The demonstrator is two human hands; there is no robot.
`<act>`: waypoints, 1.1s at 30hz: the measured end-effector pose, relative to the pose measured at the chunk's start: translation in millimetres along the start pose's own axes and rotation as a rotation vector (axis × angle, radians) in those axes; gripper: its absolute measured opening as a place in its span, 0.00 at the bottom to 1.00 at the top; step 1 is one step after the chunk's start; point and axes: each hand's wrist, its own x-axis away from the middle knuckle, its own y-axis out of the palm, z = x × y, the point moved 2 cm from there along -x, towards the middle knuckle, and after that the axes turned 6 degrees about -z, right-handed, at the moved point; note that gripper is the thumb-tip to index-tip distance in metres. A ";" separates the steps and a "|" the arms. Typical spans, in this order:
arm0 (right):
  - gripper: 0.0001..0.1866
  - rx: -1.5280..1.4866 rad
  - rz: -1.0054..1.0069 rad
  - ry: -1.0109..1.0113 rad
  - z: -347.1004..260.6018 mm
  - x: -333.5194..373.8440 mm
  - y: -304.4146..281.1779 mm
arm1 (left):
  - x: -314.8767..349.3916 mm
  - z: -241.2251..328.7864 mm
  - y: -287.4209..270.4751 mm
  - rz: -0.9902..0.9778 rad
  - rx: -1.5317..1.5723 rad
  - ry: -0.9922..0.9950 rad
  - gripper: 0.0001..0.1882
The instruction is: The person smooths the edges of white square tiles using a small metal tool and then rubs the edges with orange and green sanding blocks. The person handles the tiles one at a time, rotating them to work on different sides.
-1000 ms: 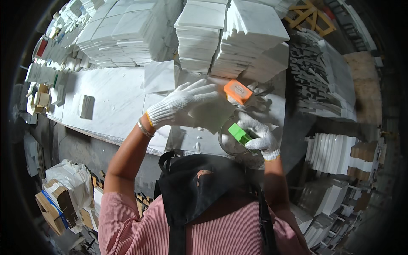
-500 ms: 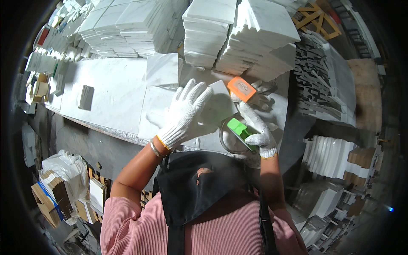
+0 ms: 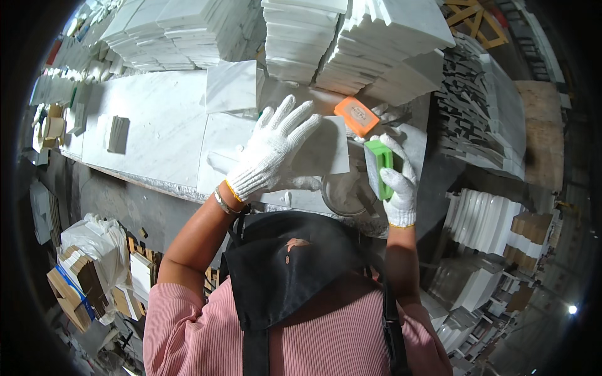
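My left hand, in a white knit glove, lies over a white marble tile with its fingers stretched out and spread. The hand covers much of the tile's left part. To the right of the tile, my gloved right hand grips a green hand sanding block. The block is tipped on its side, its grey flat face toward the tile and apart from it. Beyond the right hand, an orange block rests on a white crumpled cloth or glove. A round hoop-like rim shows below the tile.
Tall stacks of marble tiles stand along the back of the white worktop. One tile leans before them; a small slab piece is at left. Stacked thin pieces are at right. A wrapped bundle sits lower left.
My right hand has moved slightly right with the sanding block and turned it more upright. The tile has turned under my left hand, whose fingers are more spread.
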 end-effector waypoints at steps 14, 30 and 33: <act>0.31 0.632 0.135 -0.077 16.2 -24.8 50.2 | -2.8 -6.0 9.2 0.097 0.058 0.054 0.45; 0.32 1.016 0.007 -0.463 12.8 -35.0 53.7 | -4.6 -6.0 10.0 0.077 0.111 0.046 0.51; 0.29 0.811 0.095 -0.299 20.3 -64.2 43.2 | -3.1 -4.5 3.8 0.086 0.171 0.059 0.53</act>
